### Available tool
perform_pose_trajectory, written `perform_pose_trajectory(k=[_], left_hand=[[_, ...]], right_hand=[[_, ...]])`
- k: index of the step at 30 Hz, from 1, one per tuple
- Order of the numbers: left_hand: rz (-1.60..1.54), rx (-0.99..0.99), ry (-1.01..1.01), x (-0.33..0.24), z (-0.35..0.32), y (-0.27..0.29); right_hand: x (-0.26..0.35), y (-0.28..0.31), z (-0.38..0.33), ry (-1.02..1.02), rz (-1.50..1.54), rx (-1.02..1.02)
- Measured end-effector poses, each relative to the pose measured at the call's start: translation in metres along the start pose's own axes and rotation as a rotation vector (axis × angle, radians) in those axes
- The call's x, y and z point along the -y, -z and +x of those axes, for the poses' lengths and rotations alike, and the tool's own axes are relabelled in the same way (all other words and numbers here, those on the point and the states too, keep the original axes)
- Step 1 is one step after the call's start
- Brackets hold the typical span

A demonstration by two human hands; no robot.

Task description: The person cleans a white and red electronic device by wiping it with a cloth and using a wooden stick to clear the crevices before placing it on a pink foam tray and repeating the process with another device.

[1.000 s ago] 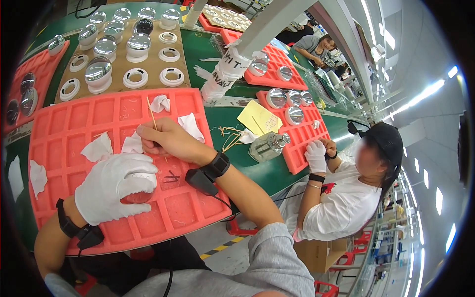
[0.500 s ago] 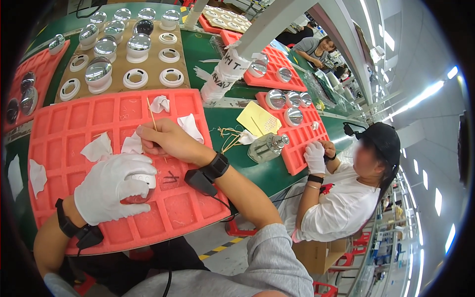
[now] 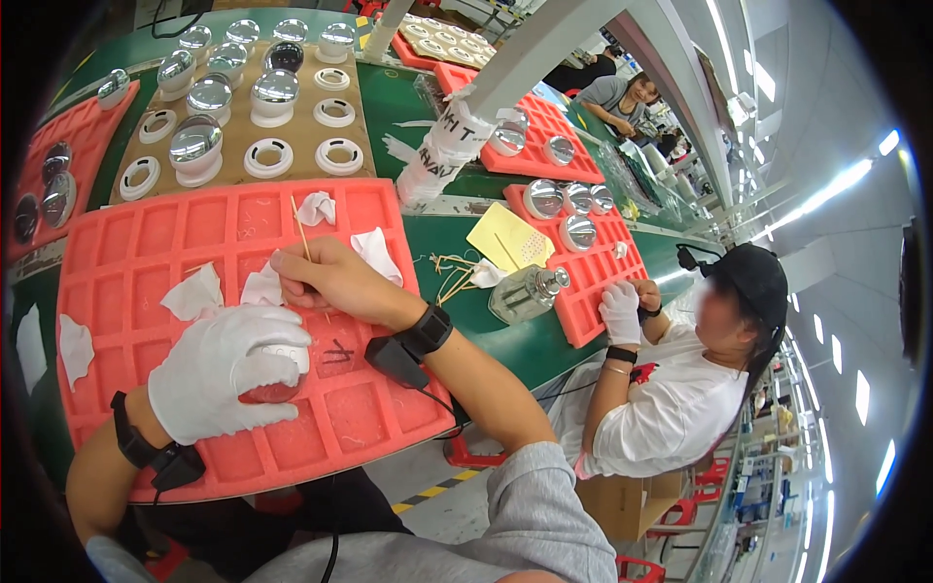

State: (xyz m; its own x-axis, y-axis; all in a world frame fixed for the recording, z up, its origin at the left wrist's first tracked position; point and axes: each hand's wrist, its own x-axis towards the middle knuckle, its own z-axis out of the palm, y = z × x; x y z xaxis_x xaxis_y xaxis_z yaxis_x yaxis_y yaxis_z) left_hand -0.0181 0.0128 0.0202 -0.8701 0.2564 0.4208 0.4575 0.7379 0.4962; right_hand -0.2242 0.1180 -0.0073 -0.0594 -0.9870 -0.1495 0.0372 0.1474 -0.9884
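1. I had the left hand [image 3: 219,364], in a white glove, curled around a white round piece [image 3: 288,357]. Its fingers were bent and snug on the piece. Under its white top, a shiny part [image 3: 270,394] looked red.
2. The piece was in the lower left of the frame, over the red tray [image 3: 355,403]. I couldn't tell if it touched the tray, because the glove hid much of it.
3. I had the right hand [image 3: 335,277] bare, with its thumb and finger pinching a thin wooden stick [image 3: 301,226]. The stick leaned, with its top end up. Its low end poked out under the fingers, near the piece.
4. White cloth bits [image 3: 194,292] lay on the tray, around the hands.
5. In the upper left, I saw mirror balls [image 3: 196,144] on white stands and white rings [image 3: 268,173], all on a brown board [image 3: 306,133].
6. Near the middle, I saw a glass bottle [image 3: 521,296] beside yellow paper [image 3: 505,233] and more loose sticks [image 3: 452,275].
7. At the right, a person [image 3: 680,398] in a black cap sat by another red tray [image 3: 575,313].
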Motion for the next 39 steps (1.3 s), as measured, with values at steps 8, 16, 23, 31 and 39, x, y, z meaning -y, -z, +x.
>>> perform_pose_trajectory(k=[8, 16, 23, 31, 39], left_hand=[[-0.002, -0.042, -0.002, 0.0001, -0.0011, -0.0011], [-0.024, -0.055, 0.003, -0.0012, -0.0003, -0.0003], [-0.061, -0.050, -0.011, 0.0015, -0.0001, -0.0008], [-0.077, -0.041, 0.040, -0.0008, 0.0005, -0.0012], [-0.081, -0.039, -0.005, 0.0012, 0.0005, -0.0014]], right_hand=[[0.0059, 0.0018, -0.0018, -0.011, -0.001, 0.003], [0.0064, 0.0017, -0.0022, -0.019, 0.011, 0.010], [0.0073, -0.0010, -0.0036, 0.008, 0.010, 0.016], [0.0072, 0.0001, -0.0035, 0.007, 0.002, 0.012], [0.0053, -0.0005, -0.0023, 0.035, 0.022, 0.028]])
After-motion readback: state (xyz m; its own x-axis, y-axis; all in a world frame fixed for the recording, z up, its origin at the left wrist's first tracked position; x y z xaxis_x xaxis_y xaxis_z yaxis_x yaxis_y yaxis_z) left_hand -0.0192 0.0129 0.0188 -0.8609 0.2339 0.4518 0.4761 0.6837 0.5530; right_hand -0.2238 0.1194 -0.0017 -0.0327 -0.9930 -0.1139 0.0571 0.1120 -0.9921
